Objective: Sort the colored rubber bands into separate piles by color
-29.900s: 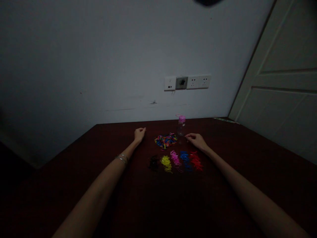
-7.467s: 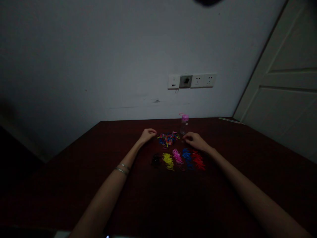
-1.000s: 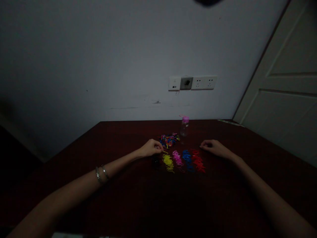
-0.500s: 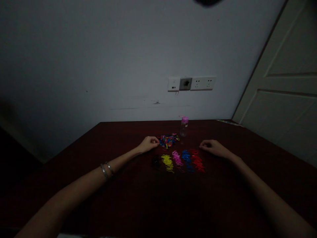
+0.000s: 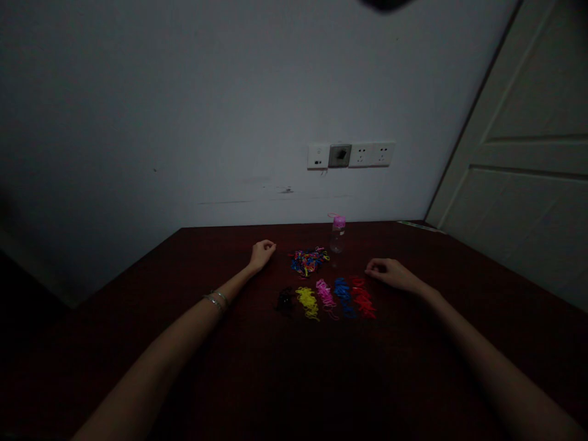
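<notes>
The left hand [image 5: 261, 253] is lying left of a loose, multicoloured heap of thin bands [image 5: 307, 262]; the right hand [image 5: 390, 272] is lying beside a narrow red band pile [image 5: 363, 299]. Whether either's fingertips are meeting, I cannot tell.

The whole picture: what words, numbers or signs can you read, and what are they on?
None can be read.
Pale patch on the bottle, perhaps a label: too small and blurred.
Left white wall plate: tiny marks, too small to make out.
Pale strip near the door: too blurred to tell.
Mixed coloured pile: no writing shows.
</notes>
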Demonstrator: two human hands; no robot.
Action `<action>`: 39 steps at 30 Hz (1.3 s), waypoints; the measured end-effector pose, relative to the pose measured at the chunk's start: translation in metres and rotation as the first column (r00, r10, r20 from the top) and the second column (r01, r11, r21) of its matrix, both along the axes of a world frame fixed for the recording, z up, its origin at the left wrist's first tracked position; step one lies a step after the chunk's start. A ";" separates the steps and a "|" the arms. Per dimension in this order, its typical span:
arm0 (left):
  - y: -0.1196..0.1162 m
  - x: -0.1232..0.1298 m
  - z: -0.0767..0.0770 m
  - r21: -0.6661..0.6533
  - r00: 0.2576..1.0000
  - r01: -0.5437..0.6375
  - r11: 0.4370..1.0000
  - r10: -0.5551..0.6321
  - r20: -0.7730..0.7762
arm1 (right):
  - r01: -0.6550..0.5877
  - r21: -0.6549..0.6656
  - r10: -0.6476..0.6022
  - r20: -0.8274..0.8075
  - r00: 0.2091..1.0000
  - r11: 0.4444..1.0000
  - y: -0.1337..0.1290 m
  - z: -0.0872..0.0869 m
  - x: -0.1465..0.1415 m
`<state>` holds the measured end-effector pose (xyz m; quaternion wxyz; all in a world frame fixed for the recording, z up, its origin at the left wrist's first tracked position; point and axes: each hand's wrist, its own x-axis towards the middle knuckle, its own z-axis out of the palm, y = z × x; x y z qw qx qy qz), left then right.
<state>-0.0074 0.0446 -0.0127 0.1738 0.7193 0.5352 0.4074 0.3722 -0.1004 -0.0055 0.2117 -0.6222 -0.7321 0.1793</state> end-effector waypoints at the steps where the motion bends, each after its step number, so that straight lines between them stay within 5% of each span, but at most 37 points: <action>1: 0.002 0.000 -0.001 -0.001 1.000 -0.019 1.000 0.019 0.009 | 0.001 0.004 -0.001 0.005 1.000 1.000 0.000 0.000 0.000; 18: 0.008 -0.003 -0.007 -0.127 0.976 -0.025 0.992 0.052 0.210 | 0.051 0.124 -0.042 -0.073 0.996 0.991 0.008 -0.010 -0.014; 26: 0.006 -0.003 -0.008 -0.110 0.978 -0.017 0.994 0.039 0.206 | -0.092 0.195 0.093 0.006 0.996 0.977 0.024 -0.002 -0.054; 39: 0.011 -0.004 -0.015 -0.077 0.974 -0.013 0.997 0.030 0.223 | -0.065 0.190 0.020 0.230 0.973 0.980 0.066 0.000 -0.083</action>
